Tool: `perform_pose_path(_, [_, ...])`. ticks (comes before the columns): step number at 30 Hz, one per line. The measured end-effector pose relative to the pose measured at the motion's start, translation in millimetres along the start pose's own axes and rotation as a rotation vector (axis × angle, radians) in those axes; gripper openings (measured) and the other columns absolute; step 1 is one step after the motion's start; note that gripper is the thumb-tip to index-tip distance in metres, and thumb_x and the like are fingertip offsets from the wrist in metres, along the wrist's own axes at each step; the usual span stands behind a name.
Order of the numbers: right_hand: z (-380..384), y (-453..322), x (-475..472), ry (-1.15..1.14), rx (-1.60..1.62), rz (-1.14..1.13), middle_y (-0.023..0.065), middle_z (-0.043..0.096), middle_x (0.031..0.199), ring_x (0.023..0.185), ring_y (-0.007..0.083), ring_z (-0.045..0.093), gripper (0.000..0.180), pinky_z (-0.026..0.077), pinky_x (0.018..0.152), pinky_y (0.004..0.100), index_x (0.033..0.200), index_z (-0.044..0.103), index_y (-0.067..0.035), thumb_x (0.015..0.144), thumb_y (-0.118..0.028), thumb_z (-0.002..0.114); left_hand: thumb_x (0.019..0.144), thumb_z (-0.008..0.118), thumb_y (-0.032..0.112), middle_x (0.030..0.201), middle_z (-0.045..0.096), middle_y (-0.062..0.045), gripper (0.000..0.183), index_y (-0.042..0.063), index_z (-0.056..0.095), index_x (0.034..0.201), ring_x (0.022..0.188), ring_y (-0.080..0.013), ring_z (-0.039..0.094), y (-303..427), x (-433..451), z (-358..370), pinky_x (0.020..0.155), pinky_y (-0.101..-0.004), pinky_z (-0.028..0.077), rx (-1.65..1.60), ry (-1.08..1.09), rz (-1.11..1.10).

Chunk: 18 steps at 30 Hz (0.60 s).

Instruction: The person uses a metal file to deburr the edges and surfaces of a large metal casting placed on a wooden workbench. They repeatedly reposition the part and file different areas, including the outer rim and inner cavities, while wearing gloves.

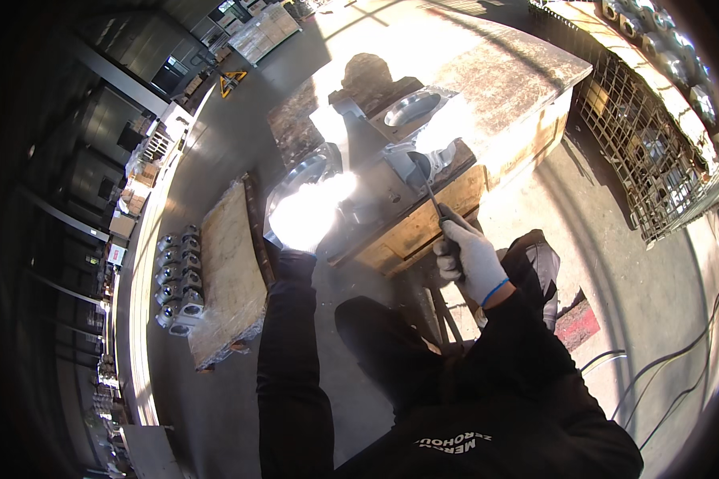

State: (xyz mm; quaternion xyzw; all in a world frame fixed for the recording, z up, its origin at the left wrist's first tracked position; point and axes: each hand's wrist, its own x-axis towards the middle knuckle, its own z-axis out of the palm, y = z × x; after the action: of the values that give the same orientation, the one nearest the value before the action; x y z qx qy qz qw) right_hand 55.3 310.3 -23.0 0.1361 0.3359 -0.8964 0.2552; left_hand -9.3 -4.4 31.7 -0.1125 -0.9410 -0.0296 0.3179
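Observation:
My right hand (469,257), in a white knit glove with a blue cuff edge, grips a slim hand tool (432,196) with a dark handle. The thin metal shaft, perhaps a file or scraper, reaches up to an opening in a large metal casting (374,190); whether its tip touches the metal is unclear. My left hand (304,223) is at the casting's left end, washed out by glare, so its fingers cannot be made out. Round machined bores (413,109) show on the casting's far side. It lies on a worn wooden worktop (503,66).
To the right stands a wire mesh cage (632,143) with metal parts above it. On the left are a plastic-wrapped board (227,275) and rows of small metal castings (180,278) on the floor. Cables (665,362) trail at lower right. A yellow pallet jack (232,82) stands far back.

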Motion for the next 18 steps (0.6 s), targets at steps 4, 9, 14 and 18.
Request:
perform_pose_path(4, [-5, 5, 5, -0.026, 0.059, 0.005, 0.0017, 0.050, 0.077, 0.054, 0.0110, 0.039, 0.047, 0.030, 0.045, 0.0240, 0.157, 0.045, -0.031, 0.110, -0.022, 0.050, 0.097, 0.067, 0.033, 0.095, 0.069, -0.010, 0.029, 0.007, 0.067, 0.112, 0.089, -0.0243, 0.068, 24, 17, -7, 0.081, -0.0369, 0.055, 0.207, -0.213, -0.142])
perform_pose_path(9, [-56, 2, 30, -0.560, 0.655, 0.283, 0.0015, 0.047, 0.078, 0.054, 0.0088, 0.038, 0.044, 0.028, 0.044, 0.0219, 0.155, 0.045, -0.029, 0.112, -0.023, 0.048, 0.095, 0.068, 0.035, 0.088, 0.070, -0.011, 0.028, 0.008, 0.070, 0.101, 0.081, -0.0268, 0.068, 1, 6, 4, 0.076, -0.0390, 0.056, 0.058, 0.064, 0.005])
perform_pose_path(14, [-17, -7, 8, -0.078, 0.011, 0.004, 0.0020, 0.057, 0.077, 0.051, 0.0100, 0.043, 0.053, 0.036, 0.044, 0.0267, 0.160, 0.043, -0.028, 0.108, -0.027, 0.056, 0.096, 0.067, 0.021, 0.109, 0.073, -0.007, 0.029, 0.004, 0.068, 0.121, 0.099, -0.0204, 0.070, -3, -4, 8, 0.087, -0.0333, 0.057, -0.038, -0.139, -0.099])
perform_pose_path(18, [7, -2, 39, -0.043, -0.063, -0.058, 0.0025, 0.055, 0.074, 0.053, 0.0112, 0.048, 0.056, 0.040, 0.046, 0.0263, 0.162, 0.040, -0.025, 0.108, -0.024, 0.054, 0.094, 0.067, 0.023, 0.095, 0.073, -0.007, 0.026, 0.006, 0.070, 0.114, 0.087, -0.0228, 0.070, -9, -1, 8, 0.077, -0.0343, 0.056, 0.080, -0.034, 0.011])
